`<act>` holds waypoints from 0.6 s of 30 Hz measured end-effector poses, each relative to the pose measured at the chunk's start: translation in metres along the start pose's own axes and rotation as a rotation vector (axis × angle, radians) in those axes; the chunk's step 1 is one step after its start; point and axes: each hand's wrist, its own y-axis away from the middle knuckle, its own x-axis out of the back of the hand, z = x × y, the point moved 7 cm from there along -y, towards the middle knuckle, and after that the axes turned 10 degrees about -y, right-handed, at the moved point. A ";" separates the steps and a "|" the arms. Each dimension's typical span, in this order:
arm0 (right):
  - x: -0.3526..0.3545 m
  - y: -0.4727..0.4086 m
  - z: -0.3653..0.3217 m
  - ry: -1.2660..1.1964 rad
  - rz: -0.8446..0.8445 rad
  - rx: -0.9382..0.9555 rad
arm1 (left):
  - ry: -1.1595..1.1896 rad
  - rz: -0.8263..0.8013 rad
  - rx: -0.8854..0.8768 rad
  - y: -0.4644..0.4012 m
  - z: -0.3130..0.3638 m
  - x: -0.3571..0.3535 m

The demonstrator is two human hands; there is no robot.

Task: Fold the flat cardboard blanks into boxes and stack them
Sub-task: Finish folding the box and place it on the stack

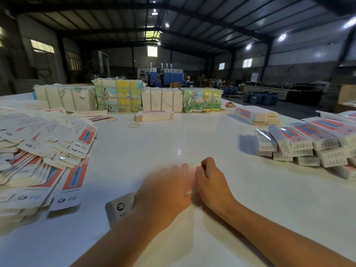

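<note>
Two hands meeting at the near middle of the white table (192, 135), both on one cardboard blank (120, 207). Left hand (163, 191) blurred with motion, laid over the blank, fingers pointing away; how far curled, cannot tell. Right hand (210, 180) sharper, fingers bent inward, pinching a thin pale edge of the blank at the fingertips. Blank's near-left end poking out from under the left wrist, grey-white, bearing a round dark logo; small writing beneath it too blurred to read.

Heaped at left, near the table's edge: a fanned pile of flat blanks (42, 155), white with red-and-blue panels, same round logos; rows of small print, illegible. At right, a stack of folded boxes (308, 145), ends facing in, each end printed with rows of small dark squares. Farther back, a short banded stack (154, 115) and two rubber bands (133, 125) lying loose. Along the far edge, strapped bundles (118, 95), some plain cream, some with green and yellow pictures; lettering there unreadable.

Wide bare tabletop between the hands and the far bundles, and to the right of the right forearm up to the folded boxes.
</note>
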 end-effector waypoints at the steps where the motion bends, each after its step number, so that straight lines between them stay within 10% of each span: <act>1: 0.000 0.001 0.000 0.003 0.002 -0.009 | -0.012 -0.027 -0.024 0.001 0.002 -0.001; 13: 0.024 -0.010 -0.014 -0.068 0.186 0.093 | 0.177 0.081 0.160 -0.001 -0.019 -0.010; 18: -0.001 -0.012 0.020 -0.800 -0.060 -0.464 | 0.268 0.081 0.207 -0.002 -0.022 -0.014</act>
